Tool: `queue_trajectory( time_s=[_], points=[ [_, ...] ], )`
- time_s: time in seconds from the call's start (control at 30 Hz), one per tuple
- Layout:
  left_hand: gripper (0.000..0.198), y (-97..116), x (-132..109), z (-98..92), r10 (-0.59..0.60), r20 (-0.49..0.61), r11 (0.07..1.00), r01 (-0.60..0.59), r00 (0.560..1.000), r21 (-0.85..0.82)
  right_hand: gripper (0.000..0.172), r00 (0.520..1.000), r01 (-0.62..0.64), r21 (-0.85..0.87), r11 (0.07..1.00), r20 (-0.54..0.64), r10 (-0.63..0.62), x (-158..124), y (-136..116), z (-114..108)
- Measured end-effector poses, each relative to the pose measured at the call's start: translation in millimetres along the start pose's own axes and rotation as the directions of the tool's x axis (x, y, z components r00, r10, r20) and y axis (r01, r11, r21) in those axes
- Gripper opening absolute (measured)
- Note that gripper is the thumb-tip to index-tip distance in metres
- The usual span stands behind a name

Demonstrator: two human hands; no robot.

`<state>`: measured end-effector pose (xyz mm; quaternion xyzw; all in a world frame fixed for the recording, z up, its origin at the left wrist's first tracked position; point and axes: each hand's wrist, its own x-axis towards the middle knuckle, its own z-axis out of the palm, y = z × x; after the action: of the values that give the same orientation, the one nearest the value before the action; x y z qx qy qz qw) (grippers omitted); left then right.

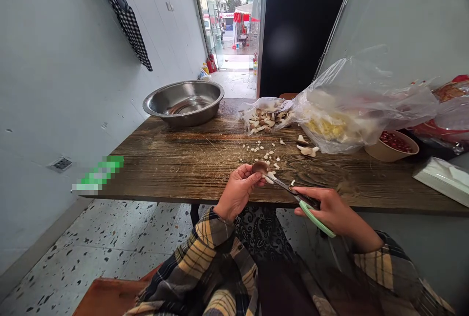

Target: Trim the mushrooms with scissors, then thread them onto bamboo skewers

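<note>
Between the thumb and fingers of my left hand (240,189) is a mushroom (260,167) with a brown cap and a white stem. My right hand (328,208) grips a pair of scissors (315,219) with pale green handles. Their blades point left and reach the mushroom's stem; whether they are closed on it I cannot tell. Small white stem pieces (259,148) lie scattered on the wooden table (164,159) just beyond my hands. Two loose mushrooms (308,150) rest to the right of the pieces. Farther back, a clear plastic bag (245,111) lies open with several mushrooms in it.
A large steel basin (183,103) stands at the table's far left. On the right are a bulging plastic bag (340,115) with yellowish contents, a bowl of red pieces (394,147) and a tissue pack (443,179). A wooden stool (110,296) is at lower left.
</note>
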<state>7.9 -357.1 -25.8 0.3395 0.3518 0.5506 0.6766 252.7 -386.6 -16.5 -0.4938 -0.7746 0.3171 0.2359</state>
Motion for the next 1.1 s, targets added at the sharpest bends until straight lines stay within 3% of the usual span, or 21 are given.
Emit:
queue_trajectory(
  time_s=[0.27, 0.47, 0.6, 0.8, 0.93, 1.1],
  points=[
    [0.03, 0.4, 0.9, -1.0, -0.026, -0.024, 0.999, 0.025, 0.999, -0.029, 0.041, 0.996, 0.076, -0.133, 0.988, -0.038, -0.082, -2.2, 5.2, 6.2],
    [0.028, 2.1, 1.6, -5.9, -0.02, -0.016, 0.999, 0.019, 1.0, -0.029, 0.046, 0.994, -0.053, -0.225, 0.973, -0.105, 0.03, -11.7, 20.8, -9.6],
    [0.028, 0.7, -2.0, 1.4, -0.025, 0.005, 1.0, 0.025, 1.0, -0.01, 0.054, 0.974, -0.108, -0.11, 0.988, -0.21, 0.084, -8.2, 14.9, -8.6],
    [0.027, -6.4, -9.9, 16.7, -0.073, 0.119, 0.994, 0.062, 0.99, 0.093, 0.051, 0.963, -0.003, 0.24, 0.971, -0.262, 0.068, 17.4, -16.6, 21.3],
    [0.028, -10.3, -12.8, 17.7, -0.092, 0.148, 0.988, 0.072, 0.985, 0.139, 0.043, 0.949, 0.054, 0.276, 0.96, -0.313, 0.036, 27.4, -27.6, 36.8],
    [0.032, -15.1, -12.8, 16.7, -0.049, 0.149, 0.987, 0.025, 0.988, 0.158, 0.041, 0.936, 0.039, 0.28, 0.959, -0.347, 0.063, 28.0, -28.7, 42.5]
  ],
)
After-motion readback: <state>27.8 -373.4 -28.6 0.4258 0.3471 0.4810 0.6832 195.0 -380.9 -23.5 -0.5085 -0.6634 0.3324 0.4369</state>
